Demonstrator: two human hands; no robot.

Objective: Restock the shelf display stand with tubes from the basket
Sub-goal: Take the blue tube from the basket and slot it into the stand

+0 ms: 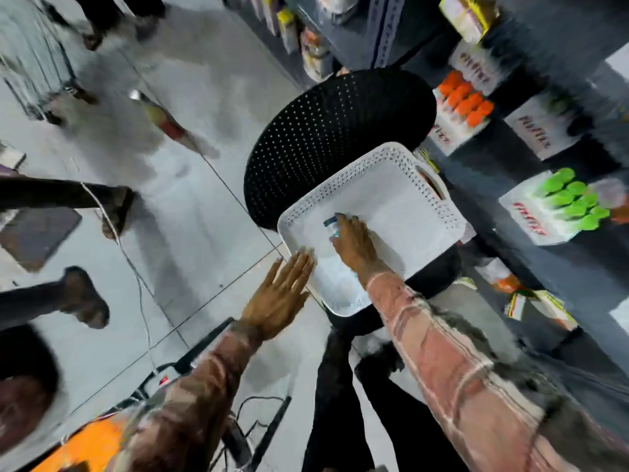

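From the head view, I see my right hand [352,243] reaching down into the white perforated plastic basket [391,165], which sits on the seat of a black perforated plastic chair [337,131]. The fingers are curled over a small blue-capped tube [332,226] lying on the basket floor near the middle; whether the grip has actually closed I cannot tell, since the frame is smeared by motion. My left hand [279,294] is flat and spread wide, holding nothing, its fingertips at the basket's near rim.

The dark shelf display stand [531,158] stands just to the right of the chair, with white boxes of green-capped tubes [571,202] and orange-capped tubes [466,100] in rows.

My worries from here: the tube looks small and slick, so a hurried pinch could let it skid across the smooth floor of the basket. The basket overhangs the seat's edge (only the left hand steadies it), so pressing down hard might tip it. A careless lift toward the stand could also knock the packed rows.
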